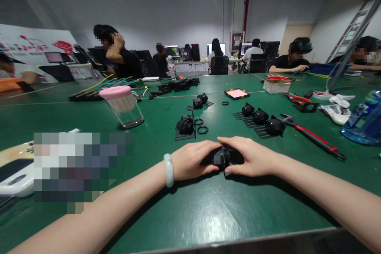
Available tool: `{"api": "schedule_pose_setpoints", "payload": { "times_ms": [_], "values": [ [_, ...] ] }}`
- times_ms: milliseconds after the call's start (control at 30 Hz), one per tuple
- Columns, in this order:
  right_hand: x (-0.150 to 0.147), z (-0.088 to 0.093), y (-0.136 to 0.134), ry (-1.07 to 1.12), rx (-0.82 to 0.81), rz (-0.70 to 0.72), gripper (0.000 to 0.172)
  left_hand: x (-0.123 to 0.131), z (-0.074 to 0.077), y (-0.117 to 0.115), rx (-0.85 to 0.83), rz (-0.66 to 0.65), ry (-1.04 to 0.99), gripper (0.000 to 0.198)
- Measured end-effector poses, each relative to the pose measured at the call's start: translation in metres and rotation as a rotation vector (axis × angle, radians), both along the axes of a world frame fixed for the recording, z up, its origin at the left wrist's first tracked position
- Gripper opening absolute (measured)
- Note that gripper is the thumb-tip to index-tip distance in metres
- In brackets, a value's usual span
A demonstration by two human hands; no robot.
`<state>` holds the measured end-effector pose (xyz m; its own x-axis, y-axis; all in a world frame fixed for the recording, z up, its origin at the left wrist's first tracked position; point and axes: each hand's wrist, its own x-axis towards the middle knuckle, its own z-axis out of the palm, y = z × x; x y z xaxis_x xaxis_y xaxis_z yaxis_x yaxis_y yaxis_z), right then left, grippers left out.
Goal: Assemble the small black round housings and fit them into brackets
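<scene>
Between my two hands, just above the green table (190, 206), is a black threaded plastic fitting (220, 158). My left hand (195, 158) grips its left side with thumb and fingers. From the right, my right hand (251, 154) closes its thumb and fingertips round the fitting's other end. Beyond my hands stand more black fittings on slotted plates (185, 126), with two black rings (203, 129) beside them. To the right, a row of three similar fittings (260, 117) sits on slotted plates. The underside of the held fitting is hidden.
An adjustable wrench (315, 139) and a blue-labelled bottle (364, 121) lie and stand at right. Left is a pink-lidded clear cup (123, 107). Farther back are a cable bundle (104, 89), a pink-filled tray (237, 93) and a white box (276, 86). Several people sit beyond.
</scene>
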<state>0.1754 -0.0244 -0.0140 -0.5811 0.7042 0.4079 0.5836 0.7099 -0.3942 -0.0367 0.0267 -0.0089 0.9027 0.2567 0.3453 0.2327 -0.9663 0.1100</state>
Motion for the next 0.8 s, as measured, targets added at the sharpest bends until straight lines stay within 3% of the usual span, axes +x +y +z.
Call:
{"api": "schedule_pose_setpoints", "payload": {
  "times_ms": [400, 667, 800],
  "values": [
    [-0.0037, 0.0048, -0.0024, -0.046, -0.002, -0.068, 0.032, -0.0008, -0.0005, -0.0005, 0.057, 0.023, -0.014, 0.047],
    [-0.005, 0.0037, -0.0042, -0.086, 0.024, -0.063, 0.023, -0.0005, 0.0003, -0.0018, -0.001, 0.029, -0.014, 0.048],
    [-0.006, 0.0033, -0.0054, -0.103, 0.021, -0.071, 0.021, 0.0004, 0.0018, -0.004, -0.108, 0.065, 0.015, 0.055]
  ]
}}
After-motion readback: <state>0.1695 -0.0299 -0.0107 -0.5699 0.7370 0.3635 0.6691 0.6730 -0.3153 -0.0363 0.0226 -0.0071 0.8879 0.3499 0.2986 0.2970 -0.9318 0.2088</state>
